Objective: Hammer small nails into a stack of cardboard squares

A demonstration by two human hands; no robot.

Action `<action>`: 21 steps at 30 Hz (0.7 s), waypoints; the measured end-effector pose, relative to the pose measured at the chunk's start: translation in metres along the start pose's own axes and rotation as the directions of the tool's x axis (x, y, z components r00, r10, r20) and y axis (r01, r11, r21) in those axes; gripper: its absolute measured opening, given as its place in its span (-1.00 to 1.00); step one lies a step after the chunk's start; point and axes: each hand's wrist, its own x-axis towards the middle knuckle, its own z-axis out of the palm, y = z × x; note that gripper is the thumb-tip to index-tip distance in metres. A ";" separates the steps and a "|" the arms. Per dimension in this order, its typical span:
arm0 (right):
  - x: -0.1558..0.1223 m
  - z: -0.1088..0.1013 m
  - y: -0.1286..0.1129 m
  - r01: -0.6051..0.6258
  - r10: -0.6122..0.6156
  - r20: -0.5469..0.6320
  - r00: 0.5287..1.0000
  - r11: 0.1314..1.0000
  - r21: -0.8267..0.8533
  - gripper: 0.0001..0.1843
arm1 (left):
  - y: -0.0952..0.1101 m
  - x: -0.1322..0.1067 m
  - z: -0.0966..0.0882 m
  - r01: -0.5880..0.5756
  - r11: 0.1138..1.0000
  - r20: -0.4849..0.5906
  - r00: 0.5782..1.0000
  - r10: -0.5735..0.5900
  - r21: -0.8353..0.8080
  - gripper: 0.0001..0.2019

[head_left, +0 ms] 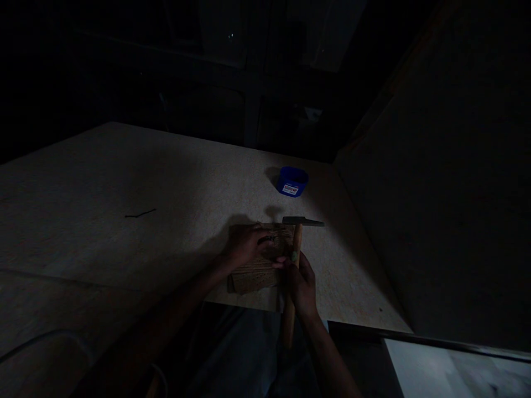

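Observation:
A small wooden board (258,272) lies on the pale worktable (124,188) near its front edge. My left hand (245,244) rests on the board's top, fingers curled around a small dark object I cannot make out. My right hand (302,283) is wrapped round the wooden handle of a hammer (297,235). The hammer's dark metal head is just above the board's far right corner. The light is dim.
A blue round tub (292,181) with a label stands behind the board. A thin dark strip (140,213) lies to the left on the table. A dark panel (440,210) rises along the table's right side.

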 end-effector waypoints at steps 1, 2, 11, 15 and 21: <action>0.000 -0.001 0.001 0.001 -0.001 0.003 1.000 1.000 0.001 -0.82 | 0.000 0.000 -0.001 -0.008 1.000 0.009 1.000 0.008 0.013 -0.80; 0.000 -0.001 0.002 0.002 -0.002 0.008 1.000 1.000 0.005 -0.82 | 0.000 0.000 -0.002 -0.019 1.000 0.019 1.000 0.018 0.019 -0.80; -0.001 0.000 0.001 0.006 -0.006 0.008 1.000 0.999 0.051 -0.75 | 0.003 -0.006 -0.009 -0.081 0.997 0.043 0.996 0.081 -0.001 -0.67; -0.001 0.001 0.000 0.013 -0.014 0.018 1.000 0.998 0.060 -0.76 | 0.005 0.000 0.000 -0.040 0.999 0.028 0.999 0.040 0.012 -0.79; -0.001 0.001 -0.004 0.027 -0.027 0.020 0.999 0.999 0.034 -0.77 | 0.005 0.003 0.005 -0.014 1.000 0.035 0.999 0.014 0.010 -0.88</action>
